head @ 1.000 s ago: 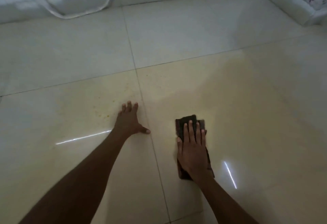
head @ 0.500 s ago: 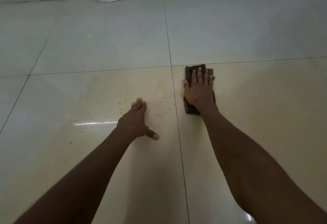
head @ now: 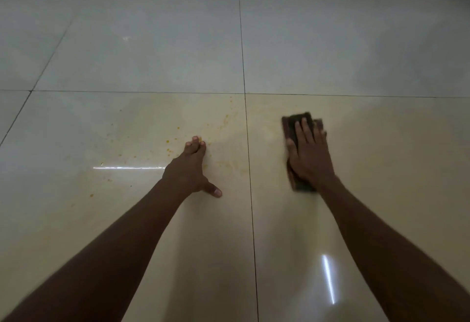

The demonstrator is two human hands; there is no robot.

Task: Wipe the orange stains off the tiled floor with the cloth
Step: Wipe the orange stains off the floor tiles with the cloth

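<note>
A dark folded cloth (head: 297, 123) lies flat on the glossy cream tiled floor (head: 152, 54), right of scattered orange stains (head: 173, 141).

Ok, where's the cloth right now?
In the head view the cloth lies flat under the right hand, on the tile just right of the grout line, across from the left hand.

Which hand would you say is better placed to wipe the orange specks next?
Right: the right hand presses the dark folded cloth flat, just across the grout line from the orange specks; the left hand is bare.
</note>
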